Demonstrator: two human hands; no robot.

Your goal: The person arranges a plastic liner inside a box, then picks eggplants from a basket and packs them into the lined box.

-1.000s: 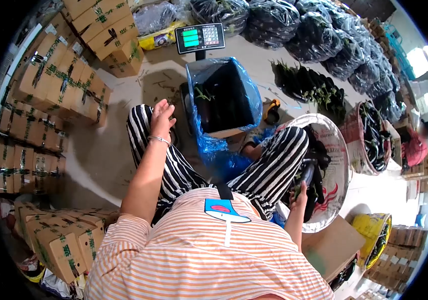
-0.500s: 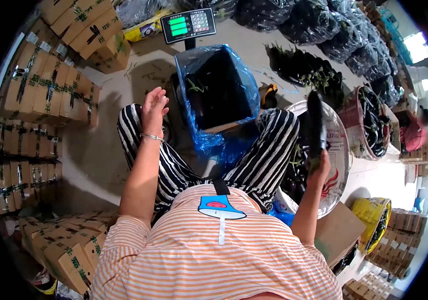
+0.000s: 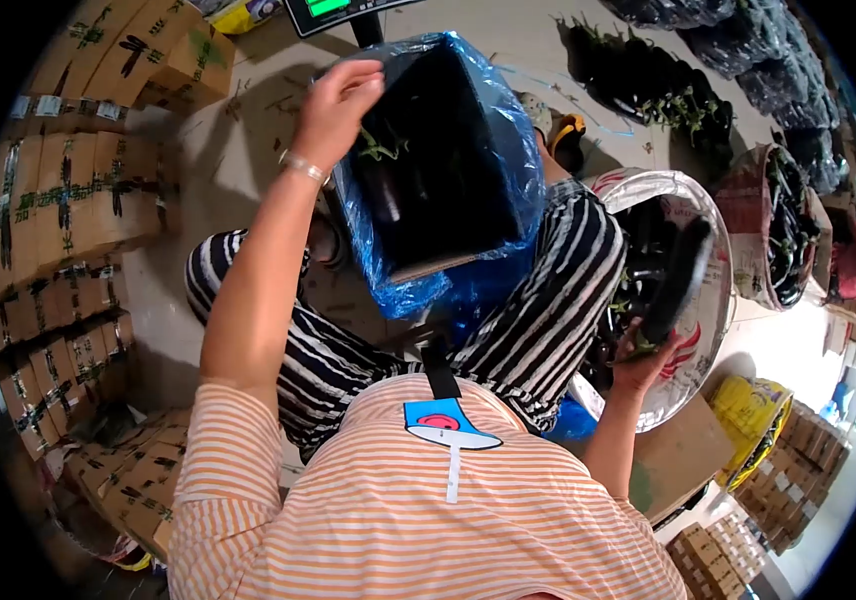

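My right hand (image 3: 645, 365) grips a long dark eggplant (image 3: 680, 278) by its stem end and holds it tilted over a round white-lined basket (image 3: 716, 335) of eggplants. At the upper left rim of a box lined with blue plastic (image 3: 513, 130) is my left hand (image 3: 336, 112), fingers stretched and nothing in them; whether it touches the plastic I cannot tell. Inside the box lies an eggplant (image 3: 384, 190) with a green stem showing; the rest is in deep shadow. The box stands between my knees, by a scale display (image 3: 328, 8) with green figures.
Stacked cartons (image 3: 68, 200) line the left side. A heap of eggplants (image 3: 648, 90) lies on the floor at the upper right, near dark plastic bags (image 3: 783, 80). Farther right stand a sack of eggplants (image 3: 753, 215) and a yellow sack (image 3: 748, 415).
My left hand has moved up and right to the lined box. My right hand has moved slightly down and right, tilting the eggplant rightward. The view has shifted, and the display is partly cut off.
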